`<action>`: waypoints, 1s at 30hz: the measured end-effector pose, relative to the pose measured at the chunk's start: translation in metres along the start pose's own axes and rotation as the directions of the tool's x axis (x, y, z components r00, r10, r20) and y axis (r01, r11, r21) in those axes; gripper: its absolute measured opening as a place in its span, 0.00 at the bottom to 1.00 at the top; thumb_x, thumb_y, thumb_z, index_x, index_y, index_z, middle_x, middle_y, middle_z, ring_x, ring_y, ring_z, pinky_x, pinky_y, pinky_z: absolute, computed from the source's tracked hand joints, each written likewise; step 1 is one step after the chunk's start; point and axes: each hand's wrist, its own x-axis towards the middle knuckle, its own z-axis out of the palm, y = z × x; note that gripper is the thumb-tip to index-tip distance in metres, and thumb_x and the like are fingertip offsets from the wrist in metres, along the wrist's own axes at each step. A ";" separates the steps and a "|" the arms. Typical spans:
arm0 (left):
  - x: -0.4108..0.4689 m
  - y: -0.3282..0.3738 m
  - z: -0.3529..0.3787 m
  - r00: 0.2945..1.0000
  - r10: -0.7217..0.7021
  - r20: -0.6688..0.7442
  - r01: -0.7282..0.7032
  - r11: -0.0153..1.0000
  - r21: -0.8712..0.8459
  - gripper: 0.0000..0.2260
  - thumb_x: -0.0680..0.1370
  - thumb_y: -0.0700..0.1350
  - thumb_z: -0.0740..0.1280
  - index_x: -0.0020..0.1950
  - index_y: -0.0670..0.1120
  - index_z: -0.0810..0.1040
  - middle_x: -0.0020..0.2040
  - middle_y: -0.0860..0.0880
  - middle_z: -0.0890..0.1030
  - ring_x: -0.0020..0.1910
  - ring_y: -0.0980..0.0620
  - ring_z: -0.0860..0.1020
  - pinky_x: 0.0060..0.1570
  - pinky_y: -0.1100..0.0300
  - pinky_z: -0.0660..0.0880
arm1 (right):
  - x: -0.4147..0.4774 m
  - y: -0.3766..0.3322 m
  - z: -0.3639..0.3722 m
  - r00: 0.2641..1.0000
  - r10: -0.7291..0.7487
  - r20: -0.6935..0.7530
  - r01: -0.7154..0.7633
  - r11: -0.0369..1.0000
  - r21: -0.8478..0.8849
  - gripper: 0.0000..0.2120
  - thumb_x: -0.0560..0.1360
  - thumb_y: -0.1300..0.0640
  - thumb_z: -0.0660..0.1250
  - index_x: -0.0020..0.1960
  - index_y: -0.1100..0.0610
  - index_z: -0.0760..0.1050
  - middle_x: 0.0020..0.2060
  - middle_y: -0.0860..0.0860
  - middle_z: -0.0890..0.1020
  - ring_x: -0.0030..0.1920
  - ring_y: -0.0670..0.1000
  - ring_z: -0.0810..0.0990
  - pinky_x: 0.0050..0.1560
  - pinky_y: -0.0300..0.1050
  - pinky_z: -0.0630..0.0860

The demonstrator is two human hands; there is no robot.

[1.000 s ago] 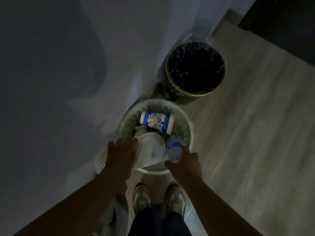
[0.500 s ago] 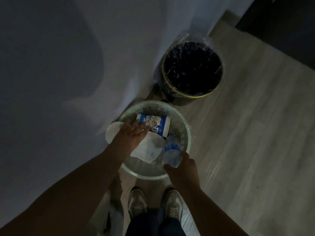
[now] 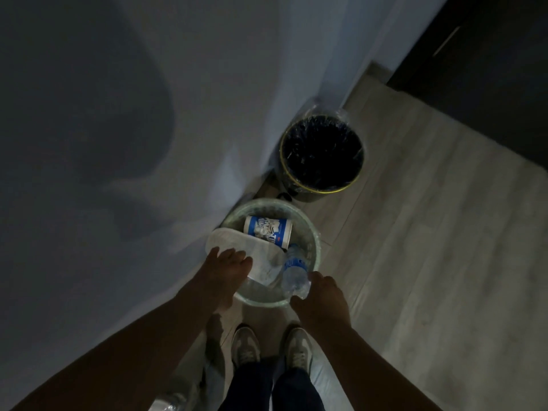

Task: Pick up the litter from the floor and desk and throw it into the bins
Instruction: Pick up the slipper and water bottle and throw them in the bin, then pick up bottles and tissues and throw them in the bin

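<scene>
**Two hands over a pale waste bin beside a wall**

Head view, looking straight down in dim light. A round pale bin [image 3: 316, 244] with a clear liner stands on a light wooden floor [image 3: 430, 247], close against a grey wall [image 3: 148, 99] on its left side.

Inside the bin, toward its far edge, a blue-and-white paper cup [image 3: 268, 231] lies on its side. A flat white paper piece [image 3: 234, 246] lies tilted across the left half of the bin, and its upper end sticks out over the left rim toward the wall.

The left hand [image 3: 226, 269] comes in over the bin's near-left rim. Its fingers lie fairly straight on top of the white paper piece, touching it and not curled round it. The thumb is hidden.

The right hand [image 3: 323, 295] is at the bin's near-right rim. It grips the base of a clear plastic bottle [image 3: 295, 272] with a blue label, between thumb and fingers. The bottle points down into the bin, its top toward the cup.

Beyond the pale bin, just past its far-right side, stands a dark bin [image 3: 321, 152] with a yellow rim and a black liner.

Just short of the pale bin's near edge, 2 grey shoes [image 3: 246, 347] and dark trouser legs [image 3: 296, 390] show.
</scene>
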 end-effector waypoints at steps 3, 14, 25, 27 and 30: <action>-0.041 0.003 -0.033 1.000 -0.018 -0.016 0.018 0.999 -0.033 0.36 0.72 0.48 0.71 0.75 0.48 0.56 0.75 0.47 0.60 0.73 0.47 0.60 0.73 0.48 0.55 | -0.038 -0.011 -0.035 0.999 -0.036 0.025 0.038 0.996 -0.081 0.25 0.74 0.51 0.68 0.68 0.56 0.67 0.58 0.54 0.74 0.57 0.53 0.75 0.57 0.48 0.76; -0.196 0.053 -0.160 0.966 -0.158 -0.206 0.132 0.982 -0.133 0.30 0.69 0.58 0.70 0.67 0.48 0.68 0.64 0.48 0.73 0.63 0.46 0.73 0.62 0.52 0.69 | -0.169 -0.045 -0.167 0.946 -0.304 0.110 0.322 0.921 -0.221 0.26 0.71 0.52 0.70 0.67 0.54 0.67 0.59 0.54 0.74 0.59 0.54 0.75 0.58 0.47 0.74; -0.355 0.132 -0.219 0.732 -0.673 -0.101 0.505 0.637 -0.582 0.26 0.76 0.57 0.61 0.69 0.45 0.69 0.67 0.46 0.72 0.64 0.50 0.72 0.62 0.57 0.69 | -0.257 -0.100 -0.260 0.572 -0.750 0.333 0.805 0.433 -0.406 0.23 0.70 0.51 0.69 0.63 0.54 0.72 0.57 0.54 0.77 0.58 0.55 0.76 0.55 0.43 0.68; -0.386 0.142 -0.213 0.658 -0.749 -0.078 0.555 0.553 -0.622 0.27 0.75 0.60 0.60 0.69 0.45 0.69 0.66 0.46 0.73 0.63 0.49 0.73 0.61 0.58 0.69 | -0.275 -0.117 -0.258 0.496 -0.767 0.407 0.849 0.329 -0.414 0.22 0.70 0.50 0.69 0.62 0.54 0.71 0.56 0.53 0.77 0.58 0.55 0.76 0.54 0.44 0.70; -0.430 0.159 -0.202 0.544 -0.838 -0.049 0.642 0.453 -0.618 0.26 0.76 0.57 0.63 0.70 0.47 0.68 0.66 0.47 0.72 0.63 0.49 0.72 0.62 0.57 0.69 | -0.306 -0.142 -0.245 0.386 -0.755 0.530 0.905 0.198 -0.377 0.27 0.71 0.49 0.70 0.67 0.53 0.67 0.60 0.53 0.73 0.61 0.55 0.74 0.58 0.45 0.71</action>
